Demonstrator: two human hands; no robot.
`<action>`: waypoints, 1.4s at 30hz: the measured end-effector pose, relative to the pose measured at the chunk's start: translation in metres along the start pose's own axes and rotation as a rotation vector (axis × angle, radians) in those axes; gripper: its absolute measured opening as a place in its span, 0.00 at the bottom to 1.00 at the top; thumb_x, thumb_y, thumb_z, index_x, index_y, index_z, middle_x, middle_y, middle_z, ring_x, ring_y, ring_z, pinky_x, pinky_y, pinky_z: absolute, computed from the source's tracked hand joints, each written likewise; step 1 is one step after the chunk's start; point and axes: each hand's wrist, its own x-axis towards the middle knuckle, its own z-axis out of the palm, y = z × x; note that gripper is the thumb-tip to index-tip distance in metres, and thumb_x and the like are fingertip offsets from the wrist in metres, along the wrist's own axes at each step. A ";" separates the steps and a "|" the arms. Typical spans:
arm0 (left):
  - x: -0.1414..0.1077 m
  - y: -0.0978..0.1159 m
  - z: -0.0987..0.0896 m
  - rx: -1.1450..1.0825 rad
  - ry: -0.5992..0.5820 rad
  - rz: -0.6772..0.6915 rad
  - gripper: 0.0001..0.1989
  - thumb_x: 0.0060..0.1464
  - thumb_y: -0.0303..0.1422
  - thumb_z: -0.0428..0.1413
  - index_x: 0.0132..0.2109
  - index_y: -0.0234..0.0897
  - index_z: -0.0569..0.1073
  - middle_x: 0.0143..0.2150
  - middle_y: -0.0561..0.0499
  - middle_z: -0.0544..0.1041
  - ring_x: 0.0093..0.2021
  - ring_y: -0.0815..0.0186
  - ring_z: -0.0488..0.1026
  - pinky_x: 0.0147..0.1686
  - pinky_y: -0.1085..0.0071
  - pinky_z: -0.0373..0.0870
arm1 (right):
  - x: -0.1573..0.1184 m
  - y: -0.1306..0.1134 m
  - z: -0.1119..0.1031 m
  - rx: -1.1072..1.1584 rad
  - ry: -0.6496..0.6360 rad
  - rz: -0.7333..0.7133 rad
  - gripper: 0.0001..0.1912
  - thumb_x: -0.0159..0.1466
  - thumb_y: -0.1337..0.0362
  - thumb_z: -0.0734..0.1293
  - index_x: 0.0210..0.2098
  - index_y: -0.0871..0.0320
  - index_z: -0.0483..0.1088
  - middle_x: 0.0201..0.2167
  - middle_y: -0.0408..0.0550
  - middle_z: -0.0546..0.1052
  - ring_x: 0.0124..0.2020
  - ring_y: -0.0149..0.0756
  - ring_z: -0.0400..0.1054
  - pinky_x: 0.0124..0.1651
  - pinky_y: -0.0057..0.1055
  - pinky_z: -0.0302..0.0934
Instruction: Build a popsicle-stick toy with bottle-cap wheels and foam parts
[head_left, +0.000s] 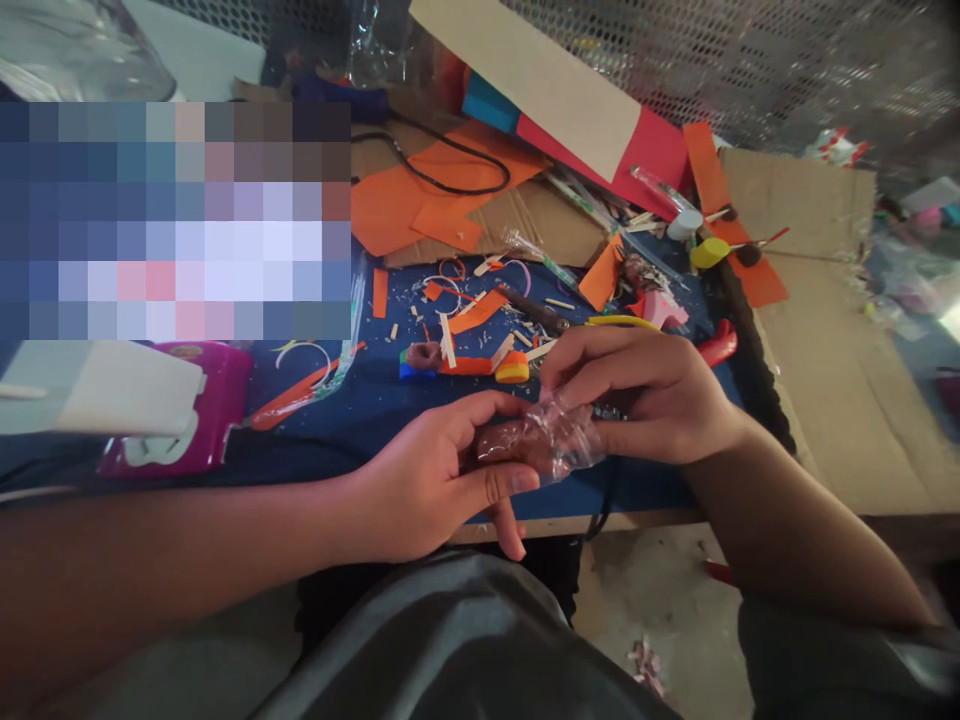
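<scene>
Blue tabletop (356,435): magenta device (232,400) left, orange paper (386,205) and scattered scraps mid-table, perforated panel (757,60) behind, cardboard (817,340) right. Left hand (431,480) half curled, thumb and fingers gripping brown lump (499,446) over near edge. Right hand (664,390) close beside, fingertips pinching lump's clear plastic wrap (559,432).

Look, your left hand (424,480) partly hides the brown lump (501,445); plastic (904,285) toward the bench's (645,522) right end blurs.
</scene>
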 end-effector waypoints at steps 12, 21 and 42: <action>0.001 0.002 0.000 -0.053 0.016 0.006 0.19 0.68 0.40 0.67 0.57 0.37 0.70 0.52 0.43 0.86 0.25 0.69 0.84 0.38 0.65 0.87 | -0.003 0.006 -0.002 0.004 0.026 -0.003 0.17 0.62 0.62 0.83 0.51 0.54 0.86 0.53 0.54 0.84 0.44 0.34 0.81 0.43 0.29 0.78; 0.002 0.001 0.001 -0.114 0.020 -0.056 0.23 0.61 0.38 0.73 0.53 0.38 0.69 0.37 0.56 0.83 0.24 0.68 0.83 0.36 0.67 0.86 | -0.001 0.003 0.020 0.131 0.055 0.004 0.11 0.63 0.60 0.83 0.42 0.57 0.85 0.47 0.52 0.85 0.43 0.33 0.82 0.45 0.29 0.78; 0.002 0.002 -0.002 -0.009 0.051 0.076 0.11 0.73 0.35 0.60 0.55 0.34 0.69 0.59 0.39 0.85 0.25 0.73 0.84 0.39 0.69 0.87 | -0.001 0.015 -0.002 0.462 0.475 0.207 0.17 0.65 0.50 0.80 0.44 0.49 0.75 0.43 0.45 0.85 0.29 0.34 0.79 0.25 0.30 0.72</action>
